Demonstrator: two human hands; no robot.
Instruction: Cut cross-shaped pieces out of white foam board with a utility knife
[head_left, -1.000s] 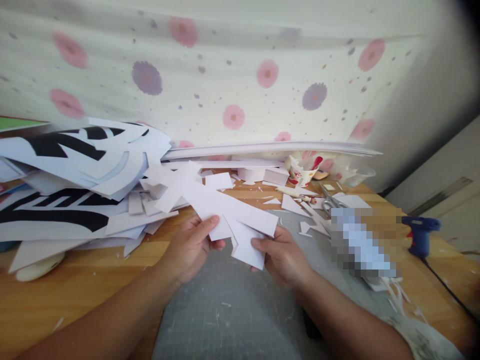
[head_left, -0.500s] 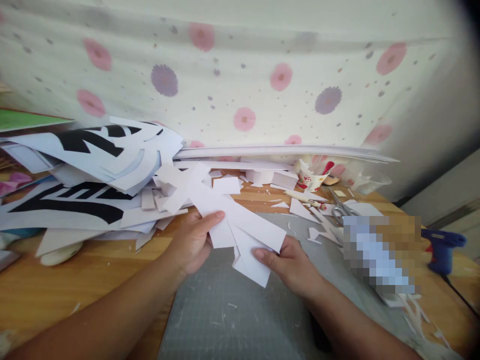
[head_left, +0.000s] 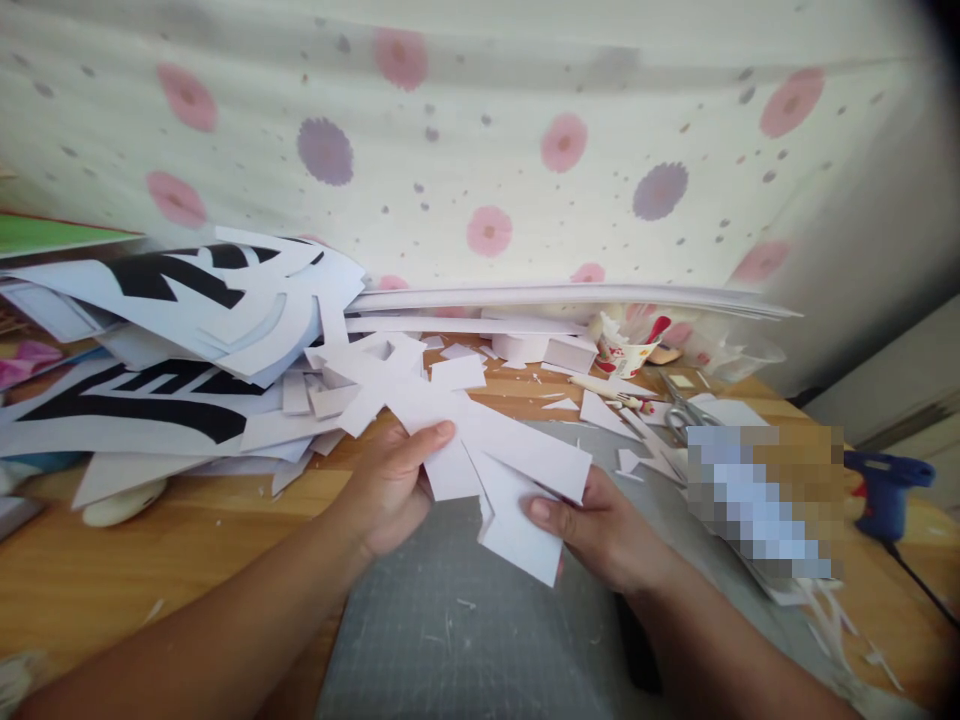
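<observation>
A white cut-out board shape (head_left: 435, 430) with crossing, branching arms is held between my two hands above a grey cutting mat (head_left: 465, 650). My left hand (head_left: 397, 485) pinches its middle, thumb on top and fingers underneath. At its lower right end, my right hand (head_left: 604, 525) grips it with the thumb resting on a lower white flap (head_left: 517, 520). A narrow gap separates this flap from the arm above it; whether the two are one piece I cannot tell. Most of my fingers are hidden beneath the board.
Printed sheets with black characters (head_left: 172, 280) pile up at left. White offcuts (head_left: 457, 372), scissors (head_left: 684, 410) and a paper cup (head_left: 626, 352) lie along the back. A blue glue gun (head_left: 889, 495) stands at right, beside a pixelated patch. A flowered curtain (head_left: 487, 180) hangs behind.
My right hand has moved slightly right and down with the board's lower end. The gap beside the lower flap looks a little wider. My left hand keeps its grip.
</observation>
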